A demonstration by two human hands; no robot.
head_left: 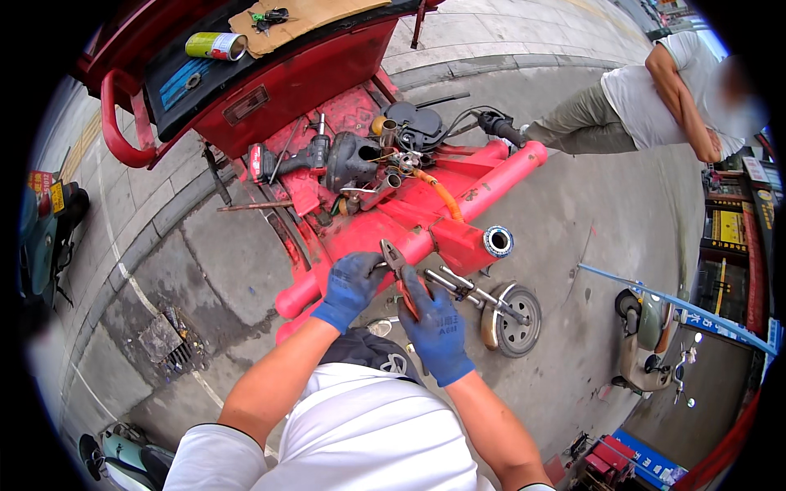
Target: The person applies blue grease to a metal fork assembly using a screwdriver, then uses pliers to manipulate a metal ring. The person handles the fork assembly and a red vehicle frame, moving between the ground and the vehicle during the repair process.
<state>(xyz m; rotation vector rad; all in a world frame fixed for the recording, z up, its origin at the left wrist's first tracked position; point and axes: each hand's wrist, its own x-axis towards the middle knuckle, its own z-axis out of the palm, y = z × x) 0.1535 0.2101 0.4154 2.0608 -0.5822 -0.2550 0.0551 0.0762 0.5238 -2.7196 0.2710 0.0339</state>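
Observation:
My right hand (438,331), in a blue work glove, is wrapped round red-handled pliers (394,256), whose metal jaws point away from me. Close by on the left, my left hand (350,286) wears the same kind of glove. Its fingertips are pinched together by the jaws, and what they hold is too small to make out. Just beyond both hands lies a red tubular vehicle frame (372,258). An open round tube end (498,241) with a bearing-like ring faces up on its right. Below that, a fork with a small wheel (517,321) rests on the ground.
On the red frame lie a cordless impact wrench (299,164), a black housing (352,164), an orange-sleeved cable (440,195) and loose parts. A spray can (216,46) and cardboard (307,20) sit on the seat. A person (647,98) stands far right; a scooter (651,344) is parked right.

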